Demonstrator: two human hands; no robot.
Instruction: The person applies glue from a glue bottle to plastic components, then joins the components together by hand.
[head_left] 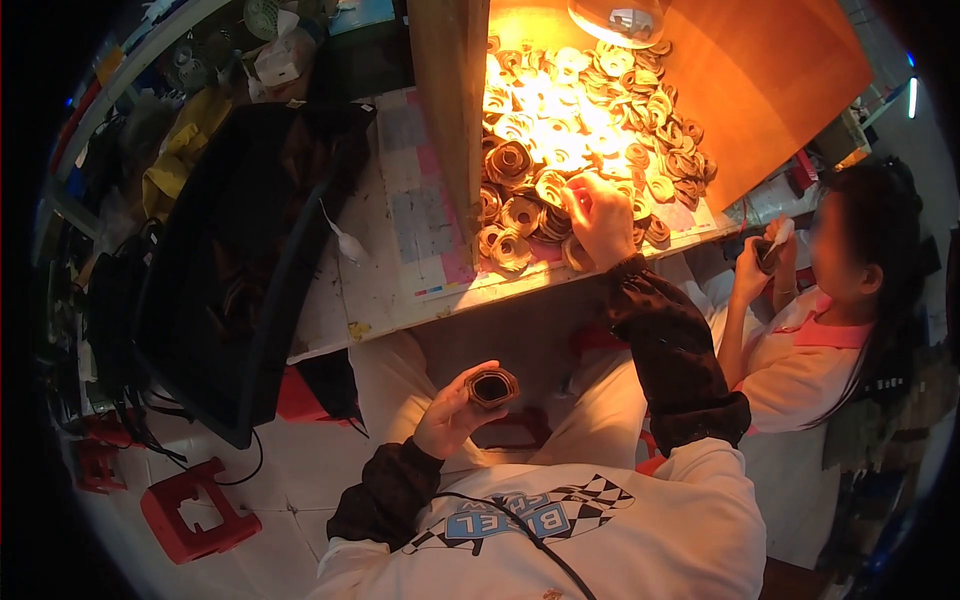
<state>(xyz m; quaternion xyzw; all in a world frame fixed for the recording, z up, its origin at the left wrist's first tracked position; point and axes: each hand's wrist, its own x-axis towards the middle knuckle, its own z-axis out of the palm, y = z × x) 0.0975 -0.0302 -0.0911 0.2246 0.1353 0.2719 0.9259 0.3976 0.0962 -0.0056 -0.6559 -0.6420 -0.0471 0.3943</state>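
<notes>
My left hand (449,412) is wrapped around a brown, many-sided, cup-like piece (491,388) with a dark hollow, held above my lap. Across the lit table, my right hand (603,218) reaches into a heap of brown and tan ring-shaped pieces (521,214). Its fingers are drawn together against the edge of one tan ring-shaped piece (550,187); glare and the hand itself hide what lies between the fingertips.
A clear-bulbed lamp (622,20) hangs over the heap, between wooden panels (765,80). At the left, a long black tray (262,290) holds brown pieces. A person (810,330) sits at my right, handling a dark piece. A red stool (197,510) stands on the floor.
</notes>
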